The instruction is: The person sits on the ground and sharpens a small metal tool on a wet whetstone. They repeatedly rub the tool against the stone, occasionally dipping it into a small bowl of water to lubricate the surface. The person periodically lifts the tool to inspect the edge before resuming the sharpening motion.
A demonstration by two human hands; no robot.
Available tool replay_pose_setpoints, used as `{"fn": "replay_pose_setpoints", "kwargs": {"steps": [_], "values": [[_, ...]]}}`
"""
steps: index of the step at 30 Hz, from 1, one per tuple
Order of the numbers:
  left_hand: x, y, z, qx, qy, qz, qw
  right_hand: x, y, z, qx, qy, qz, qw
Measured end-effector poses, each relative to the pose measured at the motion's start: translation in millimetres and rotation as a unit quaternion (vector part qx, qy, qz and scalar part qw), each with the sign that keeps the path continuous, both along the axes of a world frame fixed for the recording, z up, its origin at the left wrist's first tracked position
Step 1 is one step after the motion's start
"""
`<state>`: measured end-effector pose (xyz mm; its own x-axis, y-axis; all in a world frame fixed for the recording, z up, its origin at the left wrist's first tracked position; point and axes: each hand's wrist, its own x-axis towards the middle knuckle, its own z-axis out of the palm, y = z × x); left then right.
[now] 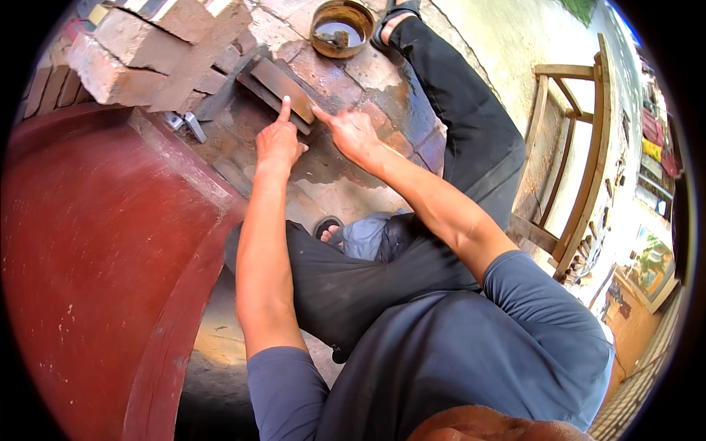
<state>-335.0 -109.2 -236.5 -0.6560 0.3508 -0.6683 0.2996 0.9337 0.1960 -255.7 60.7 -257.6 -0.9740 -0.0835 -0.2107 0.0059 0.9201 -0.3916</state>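
Note:
A narrow brown flat piece [273, 84] lies over darker flat bars on the wet brick paving, beside stacked bricks. My left hand [279, 140] rests its extended index finger on that piece, its other fingers curled. Right of it, my right hand [349, 132] has its index fingertip at the piece's near end, the remaining fingers folded in. Whatever the curled fingers of either hand hold, if anything, is hidden. A round, rusty bowl [322, 45] with liquid and a lump in it stands just beyond.
A large red curved panel [88, 257] fills the left. Stacked bricks [132, 44] rise at upper left, small pale metal items [193, 128] below them. My black-trousered legs [471, 125] flank the work spot. A wooden frame [592, 169] stands at right, with assorted clutter [651, 147] beyond.

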Motion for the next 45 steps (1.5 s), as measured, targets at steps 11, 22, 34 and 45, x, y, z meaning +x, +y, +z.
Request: {"fn": "replay_pose_setpoints", "kwargs": {"steps": [11,22,34,45], "values": [[2.5,2.6,2.9,-0.009,-0.015,0.000,1.000,17.5,-1.9,4.3,0.033,-0.021,0.009,0.999],[-0.4,-1.3,-0.2,0.014,0.015,0.011,1.000,15.7,-4.3,5.0,0.039,-0.027,0.012,0.999],[-2.3,-2.1,0.6,-0.004,-0.016,-0.016,1.000,7.4,-3.1,-1.1,0.055,-0.005,0.004,0.998],[-0.8,-2.9,-7.2,0.007,0.003,0.002,1.000,-0.9,-10.0,0.1,0.045,-0.020,-0.002,0.999]]}}
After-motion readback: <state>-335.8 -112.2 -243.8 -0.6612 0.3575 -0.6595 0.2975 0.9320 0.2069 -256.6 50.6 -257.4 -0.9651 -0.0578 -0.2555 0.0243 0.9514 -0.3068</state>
